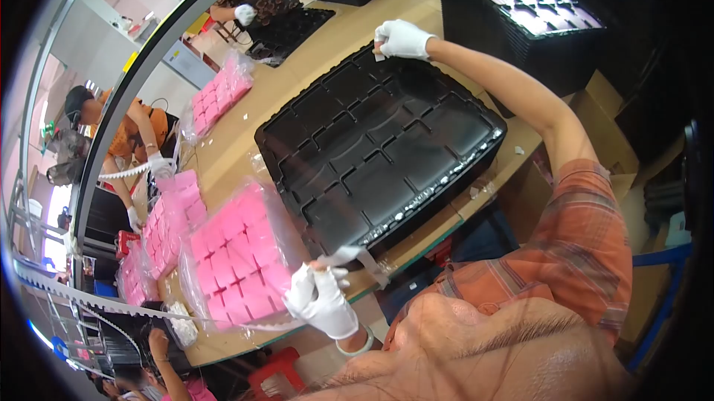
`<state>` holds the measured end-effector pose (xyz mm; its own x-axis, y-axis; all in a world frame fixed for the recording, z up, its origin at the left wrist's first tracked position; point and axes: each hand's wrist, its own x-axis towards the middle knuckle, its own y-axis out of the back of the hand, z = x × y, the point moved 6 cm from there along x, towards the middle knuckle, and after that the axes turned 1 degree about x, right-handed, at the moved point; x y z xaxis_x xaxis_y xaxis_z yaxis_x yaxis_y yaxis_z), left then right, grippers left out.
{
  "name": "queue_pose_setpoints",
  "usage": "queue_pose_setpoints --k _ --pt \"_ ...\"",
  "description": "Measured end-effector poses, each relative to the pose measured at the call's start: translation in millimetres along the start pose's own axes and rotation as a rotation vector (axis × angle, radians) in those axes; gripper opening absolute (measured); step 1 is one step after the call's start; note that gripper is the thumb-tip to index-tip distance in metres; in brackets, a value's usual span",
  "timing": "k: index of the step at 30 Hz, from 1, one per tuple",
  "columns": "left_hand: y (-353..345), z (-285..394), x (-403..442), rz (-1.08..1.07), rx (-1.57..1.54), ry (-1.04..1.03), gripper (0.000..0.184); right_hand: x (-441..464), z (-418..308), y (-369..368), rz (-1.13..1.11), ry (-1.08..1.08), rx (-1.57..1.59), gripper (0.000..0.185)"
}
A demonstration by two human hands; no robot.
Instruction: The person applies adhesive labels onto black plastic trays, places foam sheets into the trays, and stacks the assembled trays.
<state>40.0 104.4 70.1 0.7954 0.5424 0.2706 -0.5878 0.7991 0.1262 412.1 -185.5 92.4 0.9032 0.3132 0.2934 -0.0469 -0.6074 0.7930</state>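
Observation:
A large black plastic tray with moulded dividing ridges lies on the table in front of me. My right hand, in a white glove, pinches a small whitish piece at the tray's far right corner. My left hand, also gloved, is closed at the tray's near left corner, its fingertips pinched together. A pale, band-like strip extends from these fingers toward the tray edge. A long white strip runs from the left side to this hand; where it ends is hidden.
Bagged pink foam blocks lie left of the tray, with more pink packs beyond. A stack of black trays stands at the right. Across the table, a co-worker wears white gloves. A metal frame crosses the left side.

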Motion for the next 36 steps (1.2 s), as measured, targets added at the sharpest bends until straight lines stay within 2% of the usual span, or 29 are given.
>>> queue_pose_setpoints --k 2,6,7,8,15,17,19,20,21,23,25,27,30,33,36 --pt "4 -1 1 0.014 -0.065 0.018 0.019 8 3 -8 0.003 -0.051 -0.194 0.013" --pt "19 -23 -2 0.127 -0.151 -0.006 0.023 19 7 -11 -0.067 -0.004 -0.190 0.014" --pt "22 -26 -2 0.148 -0.156 -0.016 0.024 21 9 -12 -0.044 0.084 -0.147 0.014" --pt "23 -26 0 0.158 -0.166 -0.057 0.024 21 13 -15 -0.063 0.077 -0.140 0.014" --pt "32 -57 2 0.151 -0.244 0.013 0.021 21 4 -11 -0.068 0.068 -0.210 0.009" --pt "32 -56 -9 0.173 -0.041 0.159 0.035 22 2 -14 -0.041 0.105 -0.284 0.008" --pt "38 -97 -10 -0.089 -0.202 0.448 0.048 19 -6 -14 -0.022 0.154 -0.349 0.008" --pt "62 -157 -9 -0.361 -0.465 0.663 0.050 18 -11 -13 0.002 0.181 -0.407 0.008" --pt "53 -157 -10 -0.636 -0.730 0.872 0.052 16 -16 -13 0.024 0.209 -0.465 0.008" --pt "68 -159 -4 -0.273 -0.561 0.502 0.039 14 -14 -17 0.040 0.186 -0.484 0.008" --pt "43 -104 -1 0.079 -0.375 0.118 0.028 19 -3 -16 0.044 0.096 -0.412 0.008" --pt "39 -59 -9 0.426 -0.173 -0.277 0.019 15 -7 -17 0.015 0.099 -0.424 0.008" --pt "44 -58 -5 0.288 -0.113 -0.167 0.018 13 -12 -14 -0.064 0.003 -0.391 0.010" --pt "43 -51 -7 0.249 -0.247 0.017 0.016 6 -19 -13 -0.071 0.088 -0.408 0.013" --pt "49 -26 1 0.241 -0.148 -0.102 0.013 -2 -16 -9 -0.114 0.081 -0.388 0.014"
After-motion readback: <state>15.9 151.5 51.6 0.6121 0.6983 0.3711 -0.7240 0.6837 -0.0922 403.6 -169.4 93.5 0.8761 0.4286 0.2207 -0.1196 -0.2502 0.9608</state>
